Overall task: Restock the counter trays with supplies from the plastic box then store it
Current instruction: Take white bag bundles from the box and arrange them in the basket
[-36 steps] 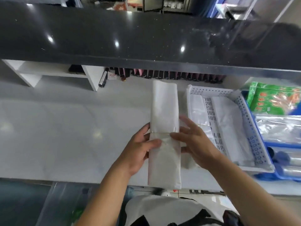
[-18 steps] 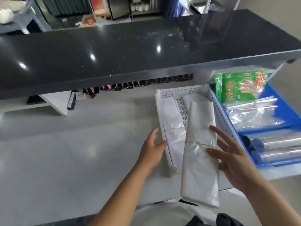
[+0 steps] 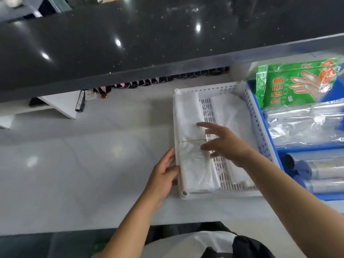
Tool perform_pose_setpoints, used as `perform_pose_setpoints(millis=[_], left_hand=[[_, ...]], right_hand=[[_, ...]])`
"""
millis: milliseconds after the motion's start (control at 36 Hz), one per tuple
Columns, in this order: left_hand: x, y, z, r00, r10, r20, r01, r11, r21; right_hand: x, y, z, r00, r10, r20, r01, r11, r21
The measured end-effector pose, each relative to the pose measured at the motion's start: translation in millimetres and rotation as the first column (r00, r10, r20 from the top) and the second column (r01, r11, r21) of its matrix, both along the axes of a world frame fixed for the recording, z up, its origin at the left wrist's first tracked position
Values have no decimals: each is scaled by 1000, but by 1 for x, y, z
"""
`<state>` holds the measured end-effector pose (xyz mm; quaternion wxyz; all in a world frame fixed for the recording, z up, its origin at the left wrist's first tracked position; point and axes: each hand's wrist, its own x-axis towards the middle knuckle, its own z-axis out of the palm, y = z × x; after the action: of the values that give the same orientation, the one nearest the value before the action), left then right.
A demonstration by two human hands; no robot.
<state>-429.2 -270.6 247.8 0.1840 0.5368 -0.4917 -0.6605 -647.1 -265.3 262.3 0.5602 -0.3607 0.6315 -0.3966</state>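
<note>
A white perforated tray (image 3: 216, 90) sits on the pale counter. A banded bundle of white plastic bags (image 3: 193, 164) lies along its left side, and another white bundle (image 3: 232, 116) lies along its right side. My left hand (image 3: 163, 174) rests flat against the tray's left wall, fingers straight. My right hand (image 3: 221, 142) hovers with spread fingers over the left bundle, holding nothing. The plastic box is not in view.
A blue tray (image 3: 256, 112) right of the white one holds a green glove packet (image 3: 294, 84), clear bags (image 3: 305, 123) and film rolls (image 3: 320, 168). A black raised countertop (image 3: 130, 43) overhangs the back. A white shelf block (image 3: 59, 107) stands at left.
The bundle of bags went from both hands over the counter into the white tray's left side. My right hand let go of it and my left hand moved onto the tray wall.
</note>
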Motion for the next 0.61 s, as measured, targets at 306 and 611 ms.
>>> perform_pose_setpoints(millis=[306, 611], left_hand=[[-1, 5, -5, 997, 72, 41, -73, 997, 22], [-2, 12, -3, 993, 100, 63, -99, 995, -6]], right_hand=[[-1, 1, -18, 751, 224, -621, -255, 966, 40], [1, -28, -24, 316, 646, -695, -632, 689, 354]])
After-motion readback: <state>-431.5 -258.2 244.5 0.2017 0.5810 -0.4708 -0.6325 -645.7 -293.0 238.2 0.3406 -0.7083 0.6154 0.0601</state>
